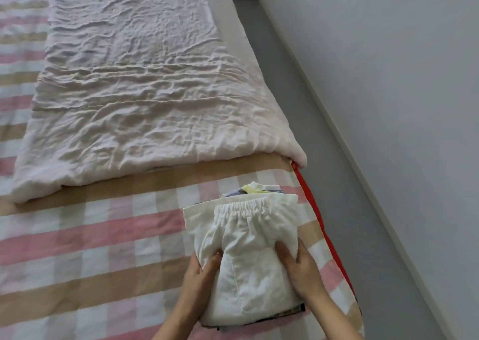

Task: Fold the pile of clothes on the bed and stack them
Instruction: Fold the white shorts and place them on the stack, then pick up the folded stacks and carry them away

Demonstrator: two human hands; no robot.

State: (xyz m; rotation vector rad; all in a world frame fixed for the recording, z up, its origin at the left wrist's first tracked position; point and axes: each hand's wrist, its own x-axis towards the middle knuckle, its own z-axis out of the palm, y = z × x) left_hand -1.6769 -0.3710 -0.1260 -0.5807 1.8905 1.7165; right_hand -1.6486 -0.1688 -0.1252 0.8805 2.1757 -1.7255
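Note:
A stack of folded clothes sits on the checked bed sheet near the bed's right edge. On top lies a folded white garment with an elastic waistband. My left hand holds the garment's left side, fingers tucked at its edge. My right hand rests on its right side, fingers laid over the cloth. Darker and yellow folded pieces peek out beneath, at the far and near ends of the stack.
A wrinkled white quilt covers the far half of the bed. A red strip runs along the bed's right edge. Grey floor and a pale wall lie to the right.

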